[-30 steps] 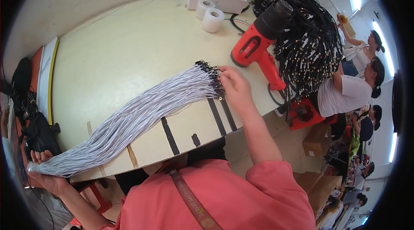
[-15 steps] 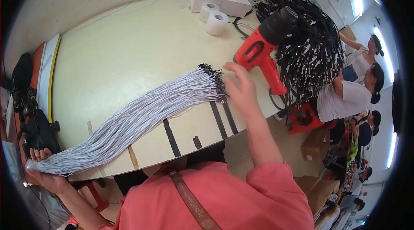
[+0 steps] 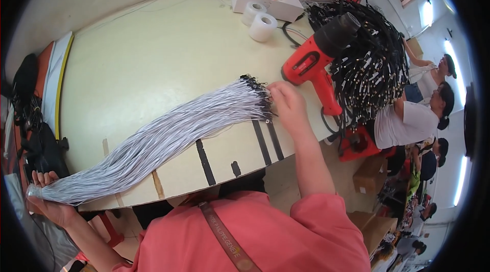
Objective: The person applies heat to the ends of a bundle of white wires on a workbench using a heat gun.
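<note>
Your pale table carries the long bundle of white wires lying slantwise across it, its long axis running from the near-left edge up toward the far right. Your left hand is clenched around the bundle's tail just off the table's near-left edge. Your right hand sits at the opposite end, fingertips touching the dark-tipped wire ends; whether they pinch any single wire you cannot tell. Just beyond that hand lies the red heat gun, beside a black cable heap
</note>
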{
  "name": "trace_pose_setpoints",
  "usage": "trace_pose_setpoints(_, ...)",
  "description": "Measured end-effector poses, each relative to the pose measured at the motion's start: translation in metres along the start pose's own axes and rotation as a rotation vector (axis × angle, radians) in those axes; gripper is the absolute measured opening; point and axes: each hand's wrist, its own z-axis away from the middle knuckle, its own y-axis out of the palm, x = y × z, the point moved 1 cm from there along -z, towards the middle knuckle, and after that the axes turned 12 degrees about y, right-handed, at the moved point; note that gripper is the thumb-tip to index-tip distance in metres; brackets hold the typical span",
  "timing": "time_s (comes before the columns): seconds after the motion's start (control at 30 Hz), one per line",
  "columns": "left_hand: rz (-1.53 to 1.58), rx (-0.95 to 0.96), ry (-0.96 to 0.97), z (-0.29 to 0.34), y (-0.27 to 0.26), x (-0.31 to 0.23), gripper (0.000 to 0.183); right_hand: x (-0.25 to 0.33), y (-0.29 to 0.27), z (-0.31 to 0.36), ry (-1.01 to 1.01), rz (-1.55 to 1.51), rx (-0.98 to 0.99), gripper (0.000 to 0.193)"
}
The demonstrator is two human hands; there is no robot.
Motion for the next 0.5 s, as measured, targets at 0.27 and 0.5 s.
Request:
trace_pose_setpoints(0.27,-0.043,-0.113,0.031,0.002,-0.006,-0.001,0.073,0.04,0.017,0.001,-0.51,0.636,-0.103,0.03)
trace_pose_setpoints(0.5,-0.002,-0.018,-0.007,-0.003,-0.011,-0.001,0.07,0.024,0.014,0.007,-0.198,0.263,-0.013,0.036)
